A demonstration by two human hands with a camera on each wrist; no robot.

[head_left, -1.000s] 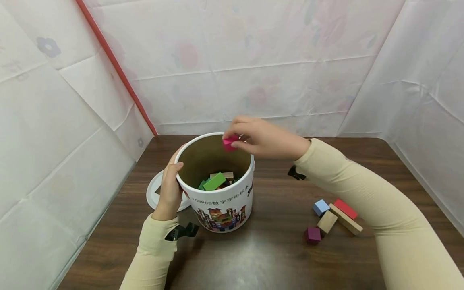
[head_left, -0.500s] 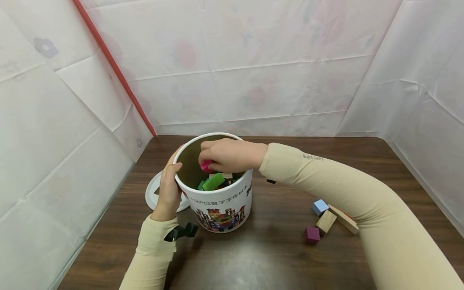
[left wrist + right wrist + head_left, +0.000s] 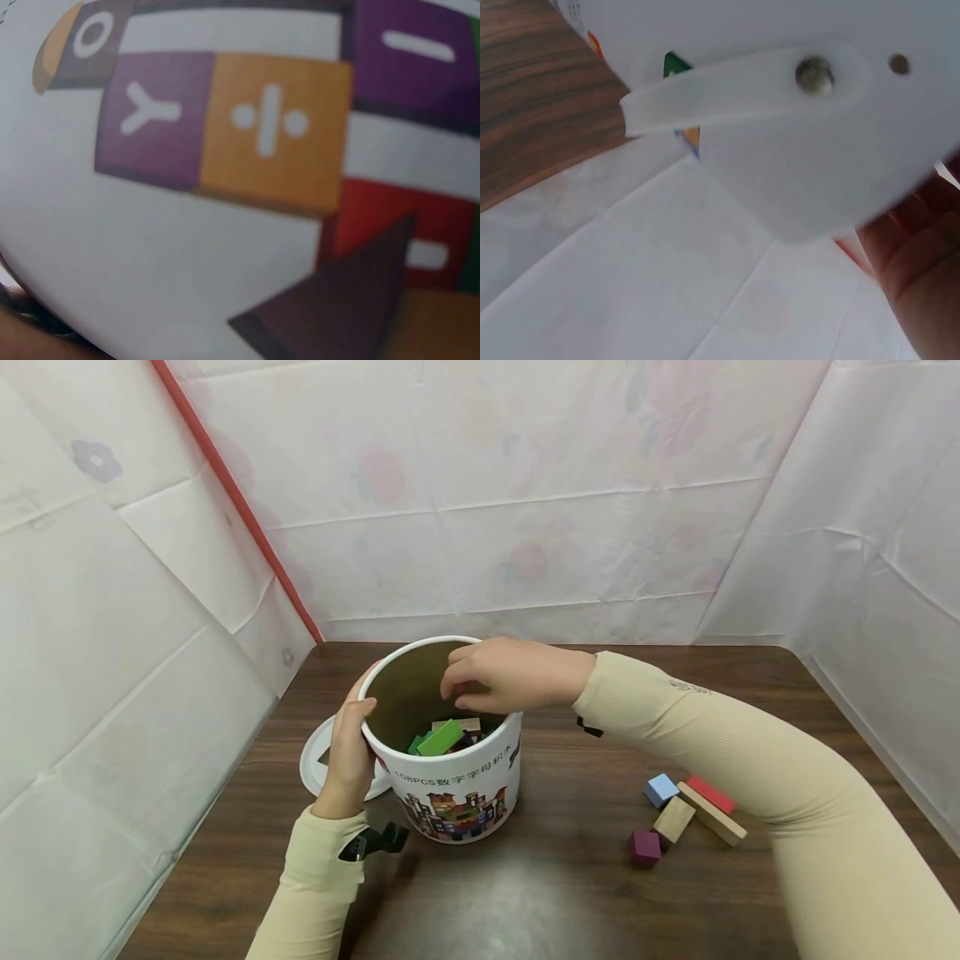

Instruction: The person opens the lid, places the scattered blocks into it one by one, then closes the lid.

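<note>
From the head camera, a white tub stands on a dark wooden table, the left hand curled round its near-left rim with the thumb hooked over the edge. The right hand hangs over the open mouth, fingers bent downward and pinched together; whether they hold anything cannot be told. Inside lie loose blocks, a green block uppermost. The tub looks stiff and light, likely cardboard, smooth-sided, so the rim seems the surest hold. Five blocks lie well apart to the right, and a white lid rests behind the left hand. The left wrist camera shows only the printed picture of lettered blocks on the tub's wall, blurred and very close. The right wrist camera alone shows a riveted white handle tab on the tub's side, with fingertips at the corner.
</note>
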